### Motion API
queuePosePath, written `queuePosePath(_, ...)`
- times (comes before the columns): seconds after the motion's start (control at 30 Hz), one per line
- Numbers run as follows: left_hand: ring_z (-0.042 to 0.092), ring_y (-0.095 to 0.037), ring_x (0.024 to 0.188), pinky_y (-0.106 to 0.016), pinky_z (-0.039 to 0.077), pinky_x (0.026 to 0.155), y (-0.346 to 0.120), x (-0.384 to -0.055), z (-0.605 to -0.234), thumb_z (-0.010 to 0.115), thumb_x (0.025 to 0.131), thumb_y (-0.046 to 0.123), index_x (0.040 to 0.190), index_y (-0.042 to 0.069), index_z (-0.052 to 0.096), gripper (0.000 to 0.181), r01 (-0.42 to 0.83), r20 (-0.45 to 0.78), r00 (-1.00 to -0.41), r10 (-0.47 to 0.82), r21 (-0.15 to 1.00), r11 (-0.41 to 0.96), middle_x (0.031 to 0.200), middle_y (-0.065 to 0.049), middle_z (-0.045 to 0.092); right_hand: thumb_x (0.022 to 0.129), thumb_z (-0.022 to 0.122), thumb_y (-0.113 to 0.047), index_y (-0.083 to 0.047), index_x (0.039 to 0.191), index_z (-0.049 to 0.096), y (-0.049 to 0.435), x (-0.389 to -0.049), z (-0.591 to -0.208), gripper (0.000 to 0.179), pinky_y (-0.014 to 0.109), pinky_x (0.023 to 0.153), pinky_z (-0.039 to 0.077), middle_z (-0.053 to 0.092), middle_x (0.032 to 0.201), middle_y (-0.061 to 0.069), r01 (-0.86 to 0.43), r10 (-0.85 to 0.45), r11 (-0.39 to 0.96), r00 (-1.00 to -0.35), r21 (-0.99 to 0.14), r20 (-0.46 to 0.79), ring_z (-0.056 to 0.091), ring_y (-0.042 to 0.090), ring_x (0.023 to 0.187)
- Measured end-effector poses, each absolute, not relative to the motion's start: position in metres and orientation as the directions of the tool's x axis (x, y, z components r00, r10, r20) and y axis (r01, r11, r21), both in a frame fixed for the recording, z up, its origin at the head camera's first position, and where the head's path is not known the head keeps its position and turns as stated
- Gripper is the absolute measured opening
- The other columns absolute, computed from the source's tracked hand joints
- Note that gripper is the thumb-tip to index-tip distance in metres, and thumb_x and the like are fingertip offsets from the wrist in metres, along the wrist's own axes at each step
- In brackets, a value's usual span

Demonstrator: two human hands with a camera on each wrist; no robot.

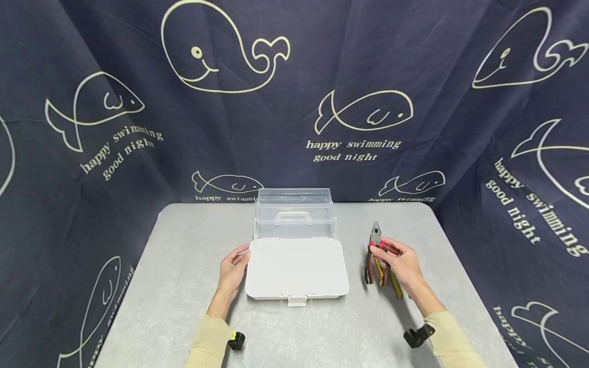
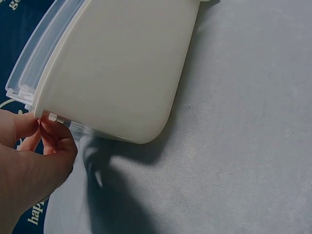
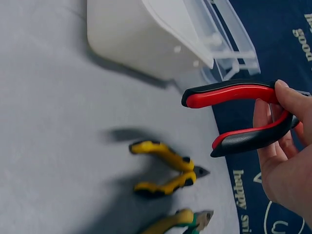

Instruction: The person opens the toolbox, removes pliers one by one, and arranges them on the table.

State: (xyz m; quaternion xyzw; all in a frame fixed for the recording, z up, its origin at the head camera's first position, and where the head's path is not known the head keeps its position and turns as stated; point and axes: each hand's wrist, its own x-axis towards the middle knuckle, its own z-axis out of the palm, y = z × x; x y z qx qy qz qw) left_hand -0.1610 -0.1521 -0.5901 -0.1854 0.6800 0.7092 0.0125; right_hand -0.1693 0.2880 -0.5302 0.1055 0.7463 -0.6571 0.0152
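A white plastic storage box (image 1: 296, 268) stands in the middle of the table, its clear lid section (image 1: 296, 204) raised at the back. My left hand (image 1: 233, 271) is at the box's left side; in the left wrist view its thumb and fingers pinch the rim near the rear corner. To the right of the box, my right hand (image 1: 406, 261) holds red-and-black pliers (image 3: 234, 92) above the table, jaws pointing away from me. Below them lie yellow-and-black pliers (image 3: 165, 155) and another pair of yellow-and-green pliers (image 3: 173, 223), partly cut off in the right wrist view.
The grey table (image 1: 193, 235) ends at a dark blue curtain (image 1: 294, 117) with whale and fish drawings, which hangs behind and on both sides. A white latch (image 1: 296, 301) sticks out at the box's front.
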Motion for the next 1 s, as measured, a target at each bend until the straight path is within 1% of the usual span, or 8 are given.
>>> queuePosePath(0.07,0.063,-0.01,0.086,-0.021,0.053,0.073,-0.152,-0.161,-0.59,0.064,0.103,0.014,0.135,0.005,0.066,0.033,-0.268,-0.278,-0.931,-0.236,0.96,-0.076,0.099,-0.002,0.072,0.088,0.083,-0.014,0.008,0.139,0.057,0.294,-0.169,-0.533,0.061,0.024,0.078,0.059,0.074,0.092,-0.013,0.181,0.15,0.114,-0.975,-0.977,-0.163,0.072,0.003,0.082)
queuePosePath(0.2,0.063,-0.009,0.085,-0.021,0.053,0.073,-0.152,-0.16,-0.59,0.064,0.103,0.013,0.134,0.004,0.066,0.033,-0.262,-0.274,-0.932,-0.239,0.962,-0.082,0.097,-0.001,0.072,0.089,0.082,-0.008,0.009,0.137,0.057,0.305,-0.168,-0.539,0.057,0.03,0.08,0.06,0.076,0.092,-0.01,0.178,0.144,0.051,-0.975,-0.983,-0.169,0.075,0.009,0.08)
queuePosePath(0.3,0.064,-0.009,0.084,-0.021,0.053,0.072,-0.153,-0.16,-0.59,0.065,0.103,0.013,0.133,0.004,0.066,0.032,-0.259,-0.273,-0.932,-0.241,0.962,-0.088,0.098,-0.002,0.073,0.089,0.081,-0.005,0.011,0.138,0.054,0.314,-0.168,-0.543,0.058,0.032,0.081,0.06,0.077,0.092,-0.009,0.184,0.136,0.024,-0.974,-0.983,-0.179,0.075,0.011,0.08)
queuePosePath(0.47,0.064,-0.009,0.084,-0.021,0.053,0.072,-0.153,-0.161,-0.59,0.065,0.103,0.014,0.133,0.004,0.066,0.032,-0.257,-0.269,-0.934,-0.233,0.963,-0.084,0.1,-0.003,0.073,0.091,0.08,-0.009,0.013,0.142,0.05,0.331,-0.168,-0.546,0.063,0.026,0.079,0.059,0.075,0.091,-0.013,0.198,0.156,0.08,-0.971,-0.977,-0.183,0.074,0.007,0.079)
queuePosePath(0.63,0.064,-0.01,0.085,-0.022,0.053,0.073,-0.152,-0.161,-0.589,0.064,0.103,0.013,0.134,0.003,0.065,0.033,-0.252,-0.266,-0.939,-0.219,0.964,-0.089,0.1,-0.004,0.073,0.091,0.08,-0.008,0.008,0.14,0.055,0.348,-0.166,-0.55,0.058,0.023,0.08,0.058,0.075,0.092,-0.014,0.199,0.177,0.072,-0.967,-0.977,-0.184,0.074,0.005,0.081)
queuePosePath(0.73,0.063,-0.01,0.086,-0.021,0.053,0.074,-0.153,-0.16,-0.589,0.064,0.103,0.013,0.135,0.003,0.065,0.033,-0.256,-0.27,-0.939,-0.216,0.963,-0.088,0.1,-0.004,0.072,0.091,0.081,-0.011,0.006,0.139,0.057,0.357,-0.164,-0.553,0.057,0.016,0.078,0.056,0.074,0.092,-0.018,0.196,0.193,0.122,-0.966,-0.973,-0.17,0.072,0.0,0.082)
queuePosePath(0.93,0.064,-0.01,0.085,-0.022,0.053,0.073,-0.152,-0.16,-0.589,0.063,0.103,0.013,0.135,0.003,0.065,0.033,-0.257,-0.27,-0.938,-0.216,0.962,-0.087,0.102,-0.004,0.073,0.091,0.08,-0.009,0.014,0.145,0.045,0.373,-0.161,-0.558,0.068,0.017,0.078,0.056,0.074,0.093,-0.017,0.202,0.186,0.098,-0.966,-0.974,-0.182,0.073,0.002,0.082)
queuePosePath(1.0,0.064,-0.01,0.085,-0.022,0.053,0.073,-0.152,-0.161,-0.589,0.063,0.103,0.013,0.135,0.003,0.065,0.033,-0.258,-0.27,-0.937,-0.22,0.963,-0.084,0.103,-0.004,0.073,0.091,0.08,-0.013,0.014,0.146,0.045,0.379,-0.159,-0.56,0.07,0.014,0.079,0.054,0.074,0.093,-0.019,0.205,0.192,0.161,-0.966,-0.965,-0.174,0.072,0.0,0.081)
